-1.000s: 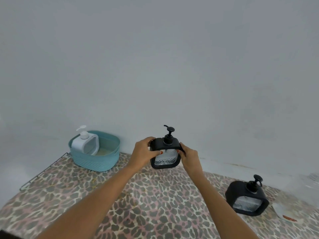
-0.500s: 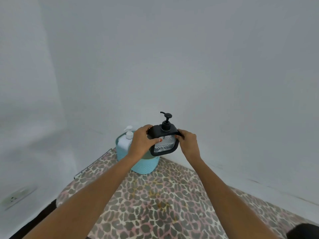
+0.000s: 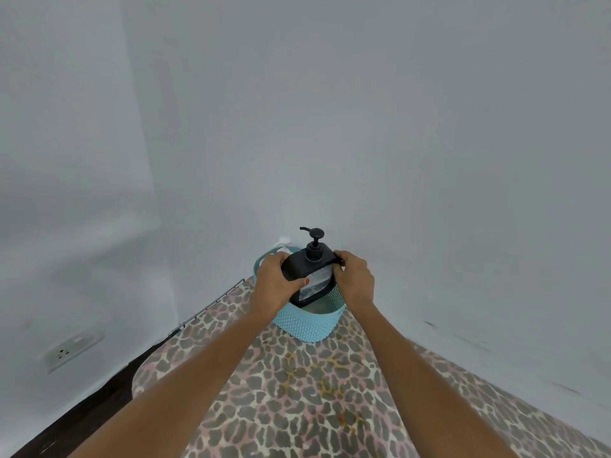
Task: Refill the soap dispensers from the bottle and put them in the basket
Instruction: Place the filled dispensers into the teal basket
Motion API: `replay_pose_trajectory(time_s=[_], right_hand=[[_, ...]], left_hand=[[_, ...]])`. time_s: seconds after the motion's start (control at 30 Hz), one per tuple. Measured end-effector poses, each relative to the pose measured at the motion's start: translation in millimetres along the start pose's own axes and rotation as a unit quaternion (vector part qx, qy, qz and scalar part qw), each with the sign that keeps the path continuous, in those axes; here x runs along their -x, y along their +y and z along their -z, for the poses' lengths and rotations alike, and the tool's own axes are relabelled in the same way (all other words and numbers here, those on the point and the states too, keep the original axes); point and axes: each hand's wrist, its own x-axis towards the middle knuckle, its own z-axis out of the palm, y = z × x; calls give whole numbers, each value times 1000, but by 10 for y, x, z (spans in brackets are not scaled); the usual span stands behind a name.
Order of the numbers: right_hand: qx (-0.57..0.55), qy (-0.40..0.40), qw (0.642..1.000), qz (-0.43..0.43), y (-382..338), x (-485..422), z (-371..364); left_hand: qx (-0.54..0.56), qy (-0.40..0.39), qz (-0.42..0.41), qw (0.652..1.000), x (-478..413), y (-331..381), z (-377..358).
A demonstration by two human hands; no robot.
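Gripping a black soap dispenser [image 3: 309, 266] from both sides, left hand [image 3: 274, 281] and right hand [image 3: 355, 278] curled round it, its base dipping inside the teal basket [image 3: 309, 323], white pump [image 3: 283, 241] behind, leopard-print cloth [image 3: 297, 391] under the basket.

Person observed; both upper limbs in view. Left hand [image 3: 274, 285] and right hand [image 3: 355, 282]: bare. Left thumbnail [image 3: 306, 281]: coated in orange-red polish, the one nail plainly visible. Left forearm [image 3: 205, 368] and right forearm [image 3: 413, 368]: bare skin from wrist to the lower edge of view. Right-hand nails not discernible.
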Motion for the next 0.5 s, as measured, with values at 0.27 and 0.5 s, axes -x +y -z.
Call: replay_pose_trajectory(time_s=[0.27, 0.5], right_hand=[[4, -24, 999, -39, 83, -73, -249], [3, -48, 998, -38, 138, -112, -365]], left_hand=[[-100, -5, 8, 995, -39, -219, -128], [-158, 0, 13, 987, -23, -312, -194]])
